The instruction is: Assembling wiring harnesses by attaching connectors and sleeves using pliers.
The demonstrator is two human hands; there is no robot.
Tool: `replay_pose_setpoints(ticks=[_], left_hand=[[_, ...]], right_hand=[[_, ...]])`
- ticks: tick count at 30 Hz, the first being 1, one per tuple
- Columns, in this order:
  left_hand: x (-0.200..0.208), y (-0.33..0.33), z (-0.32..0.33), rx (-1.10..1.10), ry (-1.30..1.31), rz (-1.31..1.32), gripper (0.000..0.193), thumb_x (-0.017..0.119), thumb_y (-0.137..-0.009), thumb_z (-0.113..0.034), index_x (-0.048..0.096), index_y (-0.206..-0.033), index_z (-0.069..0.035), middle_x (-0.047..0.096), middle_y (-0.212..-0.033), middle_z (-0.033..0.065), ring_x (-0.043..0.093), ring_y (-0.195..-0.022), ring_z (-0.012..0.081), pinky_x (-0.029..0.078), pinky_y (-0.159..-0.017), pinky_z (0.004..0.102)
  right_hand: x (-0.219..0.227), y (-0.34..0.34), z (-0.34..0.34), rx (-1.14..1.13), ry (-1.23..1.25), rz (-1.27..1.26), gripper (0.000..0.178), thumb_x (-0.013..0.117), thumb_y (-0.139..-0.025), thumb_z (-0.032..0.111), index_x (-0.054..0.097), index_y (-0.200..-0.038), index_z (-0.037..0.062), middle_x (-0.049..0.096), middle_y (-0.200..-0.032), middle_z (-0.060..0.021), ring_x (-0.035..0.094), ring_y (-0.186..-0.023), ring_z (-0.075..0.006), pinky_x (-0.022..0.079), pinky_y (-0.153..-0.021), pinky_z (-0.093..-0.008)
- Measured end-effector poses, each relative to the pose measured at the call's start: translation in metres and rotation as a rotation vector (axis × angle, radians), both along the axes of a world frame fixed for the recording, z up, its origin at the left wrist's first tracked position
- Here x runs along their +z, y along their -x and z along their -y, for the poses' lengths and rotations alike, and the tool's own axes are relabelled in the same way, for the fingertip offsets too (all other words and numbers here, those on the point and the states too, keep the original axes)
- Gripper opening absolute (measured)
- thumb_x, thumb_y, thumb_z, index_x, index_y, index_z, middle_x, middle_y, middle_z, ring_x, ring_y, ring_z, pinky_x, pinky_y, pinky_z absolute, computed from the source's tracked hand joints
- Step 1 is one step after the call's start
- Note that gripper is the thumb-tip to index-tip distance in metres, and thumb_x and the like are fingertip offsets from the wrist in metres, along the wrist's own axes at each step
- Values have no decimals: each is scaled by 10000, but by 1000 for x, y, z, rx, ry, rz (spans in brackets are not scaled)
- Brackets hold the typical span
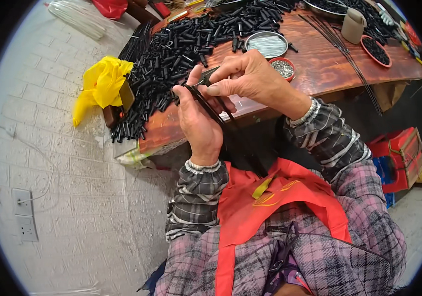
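My left hand (198, 123) grips a bundle of thin black rods (208, 106) that slant down toward my lap. My right hand (248, 76) pinches a small dark metal piece (206, 76) at the upper end of the bundle, thumb and forefinger closed on it. Both hands meet just over the near edge of the wooden table (314, 64). A big heap of short black tubes (186, 44) lies right behind my hands.
A round tin of white pieces (267, 44) and a small red dish of metal bits (283, 68) sit beyond my right hand. Long black rods (341, 49), a beige cup (353, 24) and a red dish (376, 50) lie further right. A yellow bag (101, 85) hangs left; a red crate (401, 153) stands right.
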State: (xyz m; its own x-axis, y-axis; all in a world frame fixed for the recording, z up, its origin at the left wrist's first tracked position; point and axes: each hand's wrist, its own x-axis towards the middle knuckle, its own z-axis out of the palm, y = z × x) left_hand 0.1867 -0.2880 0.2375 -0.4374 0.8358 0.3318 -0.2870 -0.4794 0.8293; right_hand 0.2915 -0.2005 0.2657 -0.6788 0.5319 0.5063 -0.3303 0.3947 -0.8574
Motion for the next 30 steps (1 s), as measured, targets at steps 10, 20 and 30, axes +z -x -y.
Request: replay_pose_setpoints(ticks=[10, 20, 30], left_hand=[[-7, 47, 66, 169, 256, -189, 556, 293, -907, -436, 403, -1173, 40, 558, -885, 90, 535, -686, 132, 445, -618, 265], [-6, 45, 61, 53, 202, 31, 370, 413, -901, -312, 537, -968, 30, 578, -781, 69, 545, -635, 125, 437, -571, 234], [-12, 52, 62, 39, 185, 134, 363, 444, -882, -324, 521, -921, 29, 561, -786, 105, 544, -710, 193, 471, -619, 341]], right_hand=[[-31, 67, 55, 223, 239, -31, 140, 663, -737, 114, 647, -789, -14, 575, -618, -14, 487, -490, -44, 369, -420, -182], [-35, 61, 43, 215, 219, 20, 138, 658, -737, 95, 638, -788, -31, 576, -589, -27, 491, -442, -45, 372, -378, -176], [5, 61, 9, 76, -676, 90, 162, 634, -649, 30, 629, -811, 22, 527, -650, -85, 532, -631, -268, 411, -573, -318]])
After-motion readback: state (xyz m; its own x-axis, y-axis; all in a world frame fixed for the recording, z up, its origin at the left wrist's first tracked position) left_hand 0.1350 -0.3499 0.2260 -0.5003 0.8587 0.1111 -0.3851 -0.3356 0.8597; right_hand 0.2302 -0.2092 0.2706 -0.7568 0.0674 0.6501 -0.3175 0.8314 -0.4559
